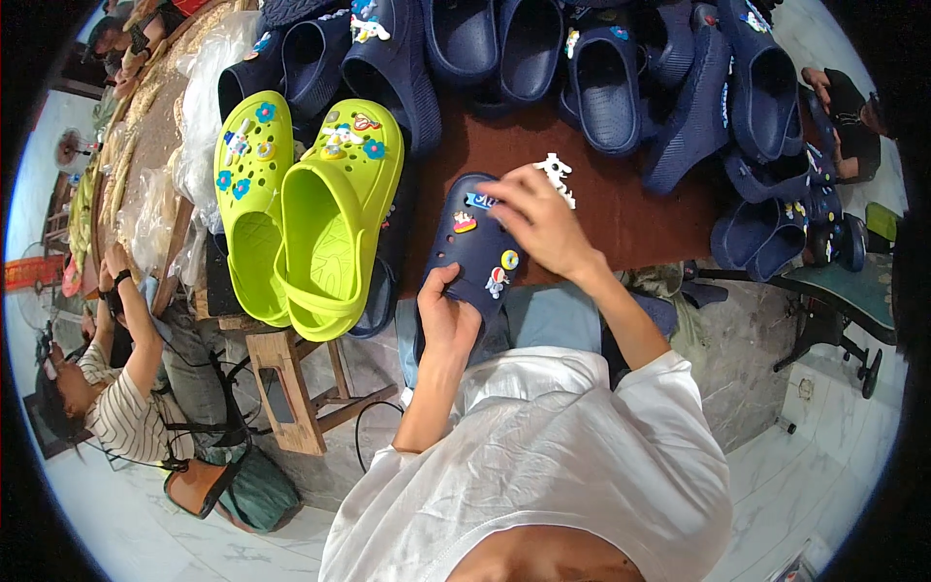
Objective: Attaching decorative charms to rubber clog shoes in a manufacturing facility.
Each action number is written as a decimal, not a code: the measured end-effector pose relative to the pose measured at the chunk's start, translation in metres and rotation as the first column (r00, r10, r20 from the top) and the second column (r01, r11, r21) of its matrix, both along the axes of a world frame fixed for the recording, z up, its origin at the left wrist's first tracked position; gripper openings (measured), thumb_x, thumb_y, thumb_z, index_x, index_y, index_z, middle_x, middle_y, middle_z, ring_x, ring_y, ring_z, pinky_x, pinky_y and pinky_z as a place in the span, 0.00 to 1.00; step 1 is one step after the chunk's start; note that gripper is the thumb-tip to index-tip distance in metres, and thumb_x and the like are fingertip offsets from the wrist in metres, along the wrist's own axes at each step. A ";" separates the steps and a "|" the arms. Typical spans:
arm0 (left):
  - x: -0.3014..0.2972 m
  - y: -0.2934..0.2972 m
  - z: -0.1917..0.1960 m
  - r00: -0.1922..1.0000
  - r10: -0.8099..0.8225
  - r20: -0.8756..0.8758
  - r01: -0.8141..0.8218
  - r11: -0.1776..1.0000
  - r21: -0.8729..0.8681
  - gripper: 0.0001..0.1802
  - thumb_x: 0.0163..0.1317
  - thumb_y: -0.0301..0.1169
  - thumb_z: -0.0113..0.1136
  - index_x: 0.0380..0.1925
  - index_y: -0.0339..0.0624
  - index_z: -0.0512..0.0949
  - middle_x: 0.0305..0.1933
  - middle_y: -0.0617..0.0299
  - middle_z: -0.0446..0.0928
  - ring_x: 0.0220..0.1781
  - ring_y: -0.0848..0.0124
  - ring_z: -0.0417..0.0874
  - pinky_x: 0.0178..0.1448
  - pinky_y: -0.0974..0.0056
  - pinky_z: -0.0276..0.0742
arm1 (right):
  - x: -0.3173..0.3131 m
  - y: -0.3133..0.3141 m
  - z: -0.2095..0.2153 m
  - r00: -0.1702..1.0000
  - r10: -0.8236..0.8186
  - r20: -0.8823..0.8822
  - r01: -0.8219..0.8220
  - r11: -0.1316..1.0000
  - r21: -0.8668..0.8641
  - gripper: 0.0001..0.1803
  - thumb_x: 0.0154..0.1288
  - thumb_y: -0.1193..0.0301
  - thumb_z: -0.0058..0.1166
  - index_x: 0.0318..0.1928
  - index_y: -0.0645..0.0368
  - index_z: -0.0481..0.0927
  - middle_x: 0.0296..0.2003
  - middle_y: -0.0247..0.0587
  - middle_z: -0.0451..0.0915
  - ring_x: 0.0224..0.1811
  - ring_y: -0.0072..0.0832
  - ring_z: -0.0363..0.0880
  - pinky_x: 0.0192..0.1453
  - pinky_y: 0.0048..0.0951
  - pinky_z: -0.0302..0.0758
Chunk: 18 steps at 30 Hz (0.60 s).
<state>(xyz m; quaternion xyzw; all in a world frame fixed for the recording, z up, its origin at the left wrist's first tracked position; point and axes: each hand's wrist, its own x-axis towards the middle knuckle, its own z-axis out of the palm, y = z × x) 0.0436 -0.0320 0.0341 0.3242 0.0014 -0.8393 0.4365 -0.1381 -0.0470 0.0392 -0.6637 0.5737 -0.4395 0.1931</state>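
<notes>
A navy clog (pixel 451 250) is in my left hand (pixel 451 325), which grips it near the heel end with the thumb over the upper and the other fingers mostly hidden. Bent over its toe, my right hand (pixel 538 218) has its fingertips on a blue shoe charm (pixel 477 201) with white lettering. Further charms sit in the clog's holes: a pink and yellow one (pixel 465 223), a yellow ring (pixel 509 259) and a small figure (pixel 497 279). Several loose white charms (pixel 555 173) lie on the brown tabletop (pixel 611 228) just beyond my right hand.
A pair of lime-green clogs (pixel 335 213) with charms stands at the left. Many navy clogs (pixel 606 87) crowd the far and right sides. Clear plastic bags (pixel 208 87) lie far left. A wooden stool (pixel 286 393) is below; other people sit at left and right.
</notes>
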 end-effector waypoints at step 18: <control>0.001 0.002 -0.001 0.996 0.070 0.060 -0.072 0.997 0.035 0.22 0.60 0.34 0.52 0.53 0.33 0.72 0.57 0.47 0.76 0.59 0.54 0.76 0.69 0.49 0.66 | -0.052 0.042 -0.051 0.854 -0.307 -0.420 0.350 0.936 0.026 0.22 0.51 0.68 0.67 0.44 0.60 0.74 0.37 0.45 0.72 0.41 0.44 0.74 0.43 0.43 0.73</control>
